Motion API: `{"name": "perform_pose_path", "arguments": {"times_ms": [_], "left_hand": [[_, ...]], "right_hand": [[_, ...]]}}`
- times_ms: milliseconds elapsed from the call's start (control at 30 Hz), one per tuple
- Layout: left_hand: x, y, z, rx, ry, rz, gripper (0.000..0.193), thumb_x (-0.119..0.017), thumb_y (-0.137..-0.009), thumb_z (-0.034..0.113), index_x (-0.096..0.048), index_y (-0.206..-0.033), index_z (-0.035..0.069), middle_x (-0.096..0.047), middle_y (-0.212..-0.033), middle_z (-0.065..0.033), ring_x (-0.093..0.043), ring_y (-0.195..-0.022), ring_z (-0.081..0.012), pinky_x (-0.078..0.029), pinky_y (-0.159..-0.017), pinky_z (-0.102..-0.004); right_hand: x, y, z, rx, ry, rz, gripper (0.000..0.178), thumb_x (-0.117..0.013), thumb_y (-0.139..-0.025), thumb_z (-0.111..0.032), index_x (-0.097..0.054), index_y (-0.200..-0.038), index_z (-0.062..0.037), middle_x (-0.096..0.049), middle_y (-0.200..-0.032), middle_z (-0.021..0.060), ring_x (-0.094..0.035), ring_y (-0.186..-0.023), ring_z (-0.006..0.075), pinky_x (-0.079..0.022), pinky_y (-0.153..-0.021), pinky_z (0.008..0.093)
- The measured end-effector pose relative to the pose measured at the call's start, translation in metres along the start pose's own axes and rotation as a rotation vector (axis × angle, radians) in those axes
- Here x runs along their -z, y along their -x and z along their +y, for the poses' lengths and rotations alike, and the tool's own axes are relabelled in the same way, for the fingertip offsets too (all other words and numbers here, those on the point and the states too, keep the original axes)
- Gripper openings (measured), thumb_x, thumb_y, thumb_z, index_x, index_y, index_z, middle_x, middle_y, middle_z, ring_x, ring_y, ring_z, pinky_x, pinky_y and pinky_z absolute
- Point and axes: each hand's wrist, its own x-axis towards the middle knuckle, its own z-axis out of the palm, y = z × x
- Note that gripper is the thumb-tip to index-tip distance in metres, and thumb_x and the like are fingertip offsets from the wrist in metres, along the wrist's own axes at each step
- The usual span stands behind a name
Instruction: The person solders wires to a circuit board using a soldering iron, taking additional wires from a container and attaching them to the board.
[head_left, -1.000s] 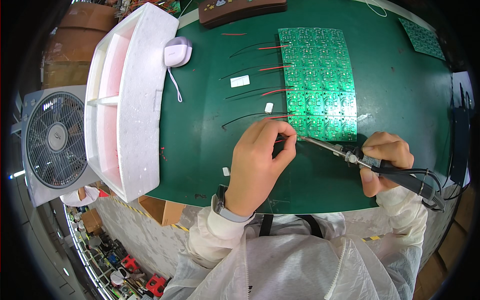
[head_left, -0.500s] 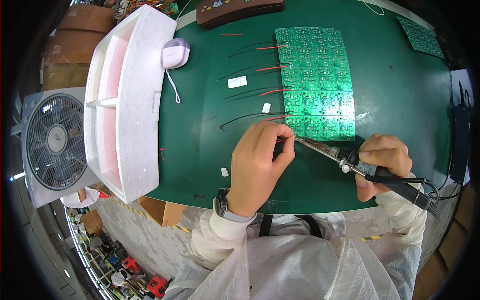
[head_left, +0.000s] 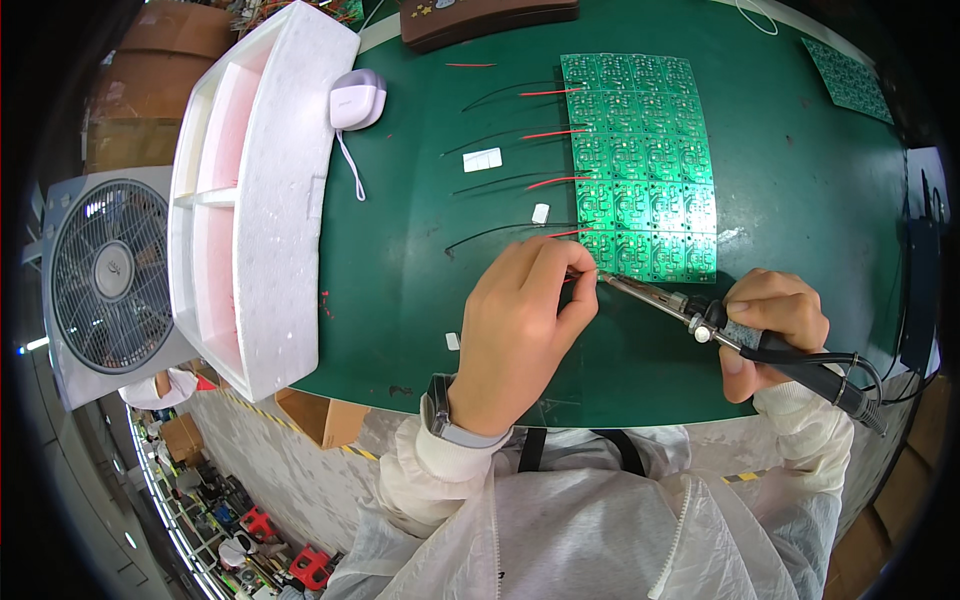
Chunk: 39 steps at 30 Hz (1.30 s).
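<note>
A green circuit board panel [head_left: 646, 165], divided into many small boards, lies on the table in front of me. Thumb and forefinger of my left hand [head_left: 522, 335] pinch a thin wire [head_left: 571, 277] at the panel's near left corner; most of it is hidden by the fingers. My right hand [head_left: 775, 318] grips a soldering iron [head_left: 665, 301], its tip angled left to that same corner, close beside my left fingertips. Along the panel's left edge, several pairs of red wires [head_left: 555, 182] and black wires [head_left: 490, 233] stick out to the left.
A white foam box [head_left: 285, 200] with compartments stands at the left, a lilac case [head_left: 357, 100] with a strap beside it. A brown case [head_left: 480, 22] lies at the back. Another circuit board [head_left: 846, 80] is far right. White pieces [head_left: 482, 160] and a loose red wire [head_left: 470, 65] lie about.
The whole view has shifted slightly. Both hands keep their grips, and the iron's tip stays at the panel's near left corner.
</note>
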Motion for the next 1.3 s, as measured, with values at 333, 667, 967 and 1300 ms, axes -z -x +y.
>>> {"name": "perform_pose_path", "arguments": {"times_ms": [333, 667, 967, 1300], "left_hand": [[0.001, -0.002, 0.000, -0.013, -0.015, -0.011, 0.017, -0.061, -0.065, -0.002, -0.048, -0.075, 0.004, -0.050, -0.067, -0.0064, -0.051, -0.059, -0.0221, -0.041, -0.052, -0.0311], [0.001, -0.003, 0.003, -0.010, -0.058, -0.006, 0.016, -0.061, -0.065, -0.001, -0.048, -0.074, 0.004, -0.049, -0.066, -0.0061, -0.050, -0.058, -0.0217, -0.041, -0.051, -0.0310], [0.000, -0.002, 0.003, -0.025, -0.071, -0.008, 0.017, -0.061, -0.065, -0.001, -0.047, -0.074, 0.003, -0.048, -0.065, -0.0064, -0.049, -0.058, -0.0223, -0.040, -0.051, -0.0315], [0.003, -0.001, 0.006, 0.051, -0.060, -0.045, 0.014, -0.059, -0.065, -0.003, -0.050, -0.074, 0.003, -0.054, -0.071, -0.0066, -0.052, -0.063, -0.0233, -0.042, -0.056, -0.0311]], "right_hand": [[0.003, 0.002, 0.003, -0.004, -0.021, -0.026, 0.027, -0.064, -0.058, -0.007, -0.048, -0.078, 0.0005, -0.054, -0.061, 0.0105, -0.049, -0.042, 0.0148, -0.038, -0.037, 0.0225], [0.005, 0.002, 0.002, -0.021, -0.027, -0.033, 0.027, -0.064, -0.058, -0.008, -0.048, -0.079, 0.0000, -0.054, -0.062, 0.0109, -0.050, -0.043, 0.0152, -0.039, -0.037, 0.0229], [0.008, 0.005, 0.001, -0.045, -0.041, -0.031, 0.027, -0.064, -0.059, -0.008, -0.048, -0.079, 0.0003, -0.054, -0.064, 0.0109, -0.049, -0.045, 0.0156, -0.039, -0.039, 0.0237], [0.016, 0.010, -0.005, -0.221, -0.055, 0.075, 0.026, -0.061, -0.066, -0.011, -0.044, -0.083, 0.0015, -0.050, -0.066, 0.0109, -0.045, -0.050, 0.0129, -0.038, -0.046, 0.0233]]}}
